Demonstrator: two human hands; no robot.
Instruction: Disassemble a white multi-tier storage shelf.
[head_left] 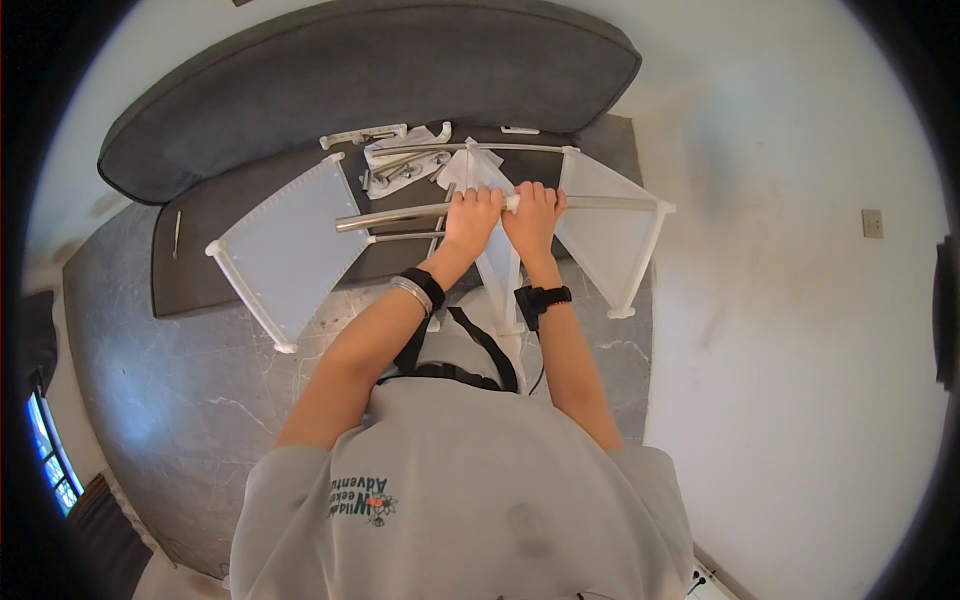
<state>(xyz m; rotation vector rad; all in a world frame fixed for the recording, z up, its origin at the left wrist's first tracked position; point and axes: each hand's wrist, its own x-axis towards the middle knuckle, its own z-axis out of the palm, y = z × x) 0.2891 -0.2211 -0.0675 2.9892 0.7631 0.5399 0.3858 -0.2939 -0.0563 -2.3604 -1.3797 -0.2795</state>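
Note:
My left hand (474, 212) is closed around a shiny metal tube (388, 216), whose left end sticks out free. Just right of it, my right hand (533, 212) wraps round the metal tube running to the right panel. Between the hands shows a white plastic connector (511, 203). Below them a white middle panel (493, 255) stands on edge, partly hidden by my hands. Tubes link it to a white right panel (607, 235) with corner fittings. At the left lies another white shelf panel (297, 240), with a thinner tube (405, 237) reaching its edge.
Behind the panels is a dark grey sofa (370, 75). On its seat lie loose metal tubes and small parts on a white bag (408, 172), beside a white plastic piece (362, 136). A thin rod (177, 234) lies left. A white wall (770, 300) borders the right side.

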